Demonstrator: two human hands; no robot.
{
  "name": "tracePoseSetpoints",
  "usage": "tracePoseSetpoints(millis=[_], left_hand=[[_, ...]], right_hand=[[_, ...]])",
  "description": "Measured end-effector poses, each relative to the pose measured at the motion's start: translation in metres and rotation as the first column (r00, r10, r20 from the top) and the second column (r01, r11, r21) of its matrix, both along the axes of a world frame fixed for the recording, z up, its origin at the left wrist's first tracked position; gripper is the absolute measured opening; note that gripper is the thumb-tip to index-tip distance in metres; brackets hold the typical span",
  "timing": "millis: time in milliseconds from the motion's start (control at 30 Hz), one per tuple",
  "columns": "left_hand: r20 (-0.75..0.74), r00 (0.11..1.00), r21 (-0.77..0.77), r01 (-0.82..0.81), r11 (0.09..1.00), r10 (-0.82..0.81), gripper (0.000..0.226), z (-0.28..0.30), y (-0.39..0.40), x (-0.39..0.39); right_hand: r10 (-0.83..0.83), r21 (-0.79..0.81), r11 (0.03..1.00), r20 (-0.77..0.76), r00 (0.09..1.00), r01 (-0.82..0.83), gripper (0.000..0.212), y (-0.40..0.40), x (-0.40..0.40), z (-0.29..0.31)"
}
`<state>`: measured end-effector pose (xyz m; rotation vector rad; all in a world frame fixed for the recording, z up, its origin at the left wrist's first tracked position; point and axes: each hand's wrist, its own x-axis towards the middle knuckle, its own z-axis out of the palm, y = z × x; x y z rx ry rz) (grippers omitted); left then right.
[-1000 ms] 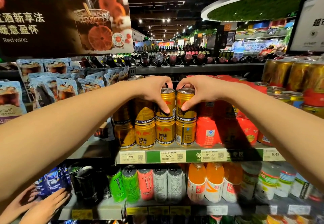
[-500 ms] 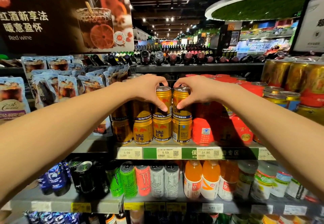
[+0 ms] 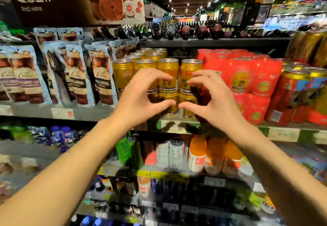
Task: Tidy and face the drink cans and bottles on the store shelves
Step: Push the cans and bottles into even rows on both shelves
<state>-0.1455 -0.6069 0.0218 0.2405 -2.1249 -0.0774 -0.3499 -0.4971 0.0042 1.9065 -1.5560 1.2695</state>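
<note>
Both hands have come back off the two top gold cans they gripped half a second ago and now hover just in front of the stack, lower than before; the view has also drawn closer to the shelf.

The left hand has its fingers spread and loosely bent, holding nothing, thumb tip in front of the lower can of the left column. The right hand mirrors it, its fingers released and curved, thumb tip nearly meeting the left thumb. Whether either thumb touches a can cannot be told through the blur.

The gold cans stand two high at the front edge of the middle shelf, in several rows running back. The two columns between the hands stand upright, side by side with a narrow gap between them.

Just right of the gold cans sit red packs, and further right, red-and-gold cans. Left of them, on a neighbouring shelf, stand pouches. On the shelf below stand green, white and pink cans and orange bottles, all blurred.
</note>
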Motion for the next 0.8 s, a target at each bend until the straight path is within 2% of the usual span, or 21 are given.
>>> tracePoseSetpoints(millis=[100,200,300,400,433,500,567,667,733,800], left_hand=[[-0.095,0.994,0.210,-0.030,0.977,0.051,0.045,-0.052,0.022,0.028],[-0.133,0.981,0.428,-0.069,0.901,0.139,0.038,-0.113,0.032,0.051],[-0.131,0.958,0.659,-0.109,0.744,0.257,0.037,-0.171,0.034,0.059],[-0.136,0.916,0.861,-0.080,0.503,0.378,0.035,-0.213,0.023,0.053],[-0.132,0.903,0.895,-0.069,0.440,0.409,0.034,-0.225,0.016,0.049],[-0.125,0.882,0.922,-0.067,0.382,0.455,0.036,-0.243,0.002,0.039],[-0.119,0.842,0.922,-0.104,0.373,0.527,0.040,-0.258,-0.010,0.031],[-0.130,0.756,0.922,-0.146,0.359,0.641,0.056,-0.268,-0.024,0.029],[-0.105,0.739,0.917,-0.186,0.352,0.666,0.069,-0.275,-0.038,0.031],[-0.055,0.756,0.895,-0.253,0.368,0.652,0.079,-0.281,-0.049,0.034]], right_hand=[[0.017,-0.066,0.998,0.129,0.991,-0.009,0.037,0.016,0.018,-0.053],[0.025,-0.089,0.996,0.228,0.973,-0.004,0.027,0.020,0.036,-0.110],[-0.054,0.073,0.997,0.448,0.892,0.023,0.020,0.015,0.053,-0.161],[-0.201,0.222,0.972,0.607,0.769,0.079,0.025,0.005,0.059,-0.205],[-0.247,0.264,0.960,0.624,0.741,0.098,0.029,0.002,0.060,-0.215],[-0.327,0.352,0.930,0.652,0.684,0.109,0.035,-0.002,0.065,-0.224],[-0.383,0.421,0.901,0.669,0.637,0.099,0.035,-0.008,0.070,-0.233],[-0.492,0.530,0.835,0.592,0.638,0.152,0.029,-0.022,0.074,-0.247],[-0.561,0.589,0.785,0.546,0.623,0.191,0.019,-0.033,0.073,-0.255],[-0.577,0.582,0.781,0.531,0.620,0.229,0.028,-0.042,0.074,-0.263]])
